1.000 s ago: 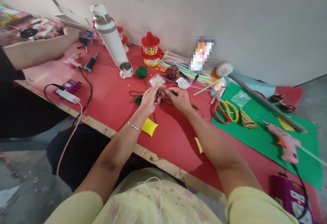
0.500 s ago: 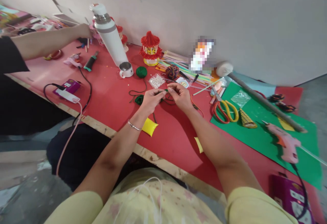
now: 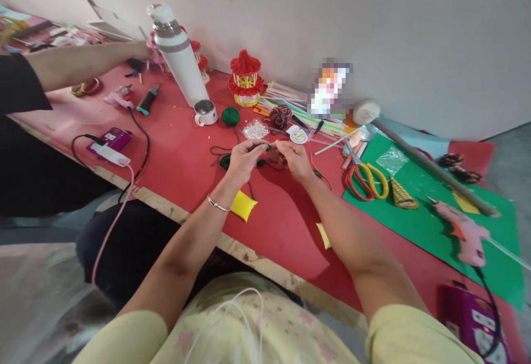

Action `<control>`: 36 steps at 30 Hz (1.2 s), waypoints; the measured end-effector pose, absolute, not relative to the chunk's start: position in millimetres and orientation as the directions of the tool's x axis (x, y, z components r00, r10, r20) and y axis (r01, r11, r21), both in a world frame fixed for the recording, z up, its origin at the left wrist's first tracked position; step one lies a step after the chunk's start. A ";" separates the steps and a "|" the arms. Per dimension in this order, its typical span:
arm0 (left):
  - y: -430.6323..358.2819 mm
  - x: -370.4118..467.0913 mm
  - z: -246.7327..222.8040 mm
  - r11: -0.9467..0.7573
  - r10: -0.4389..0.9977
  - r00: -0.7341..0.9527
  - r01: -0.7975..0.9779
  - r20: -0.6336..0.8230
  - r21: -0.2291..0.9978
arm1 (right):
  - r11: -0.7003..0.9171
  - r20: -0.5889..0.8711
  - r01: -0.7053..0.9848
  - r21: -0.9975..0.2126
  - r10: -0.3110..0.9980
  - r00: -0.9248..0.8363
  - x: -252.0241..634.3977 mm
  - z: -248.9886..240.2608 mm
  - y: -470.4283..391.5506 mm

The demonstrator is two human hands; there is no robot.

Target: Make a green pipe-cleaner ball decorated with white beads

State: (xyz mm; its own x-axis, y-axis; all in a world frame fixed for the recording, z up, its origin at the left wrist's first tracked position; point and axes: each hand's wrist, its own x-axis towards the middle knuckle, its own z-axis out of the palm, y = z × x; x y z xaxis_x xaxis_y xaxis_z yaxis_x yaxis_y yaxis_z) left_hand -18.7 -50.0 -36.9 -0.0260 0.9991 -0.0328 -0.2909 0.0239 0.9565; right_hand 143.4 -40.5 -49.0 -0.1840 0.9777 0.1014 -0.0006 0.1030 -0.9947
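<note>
Above the red tabletop, my left hand (image 3: 244,162) is closed in a pinch on a small piece of dark green yarn (image 3: 268,147). Close on its right, my right hand (image 3: 294,160) has thumb and forefinger pressed together near the same yarn; what lies between those fingertips is too small to make out. A green yarn ball (image 3: 230,116) lies beyond my left hand, with strands trailing toward it. Darker green yarn (image 3: 225,161) sits beside my left wrist. Just past my fingers is a bag of white beads (image 3: 255,129).
A tall white thermos (image 3: 182,65), a metal cup (image 3: 205,113) and a red-roofed model pagoda (image 3: 245,79) stand toward the wall. Scissors (image 3: 365,180) and a pink glue gun (image 3: 462,231) lie right. A co-worker's arm (image 3: 87,62) reaches in from the left.
My right hand's fingers have lowered and straightened a little, drawing slightly right from my left fingertips. The co-worker's arm has shifted slightly.
</note>
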 end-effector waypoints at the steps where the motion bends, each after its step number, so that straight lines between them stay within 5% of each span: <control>1: -50.1 -18.4 -36.9 0.014 1.000 -0.021 -0.282 -0.021 0.959 | 0.121 0.116 0.011 -0.993 0.974 -0.193 143.1 -48.4 -40.5; 18: -51.1 -20.8 -33.4 0.126 0.991 -0.002 -0.252 -0.131 0.959 | 0.437 0.415 0.224 -0.871 0.899 -0.138 141.4 -53.1 -36.9; 22: -50.3 -19.5 -33.9 0.133 0.988 -0.039 -0.250 -0.148 0.959 | 0.415 0.431 0.205 -0.887 0.902 0.037 141.5 -51.2 -37.6; 28: -46.5 -19.3 -40.6 0.024 0.992 -0.113 -0.219 -0.049 0.975 | 0.242 0.237 0.077 -0.967 0.969 -0.071 140.7 -50.0 -40.6; 36: -43.5 -20.4 -55.4 -0.231 0.966 -0.103 0.076 0.238 0.970 | 0.201 0.197 0.046 -0.979 0.978 -0.071 141.1 -57.9 -36.9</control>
State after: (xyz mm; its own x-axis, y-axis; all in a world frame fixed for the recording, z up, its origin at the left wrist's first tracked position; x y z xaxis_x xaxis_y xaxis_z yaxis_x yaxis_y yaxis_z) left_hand -20.4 -43.5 -55.4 -0.1028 0.9658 0.2379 0.0762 -0.2309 0.9700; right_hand 141.1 -36.9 -57.9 -0.0711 0.9777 0.1974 0.0456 0.2009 -0.9786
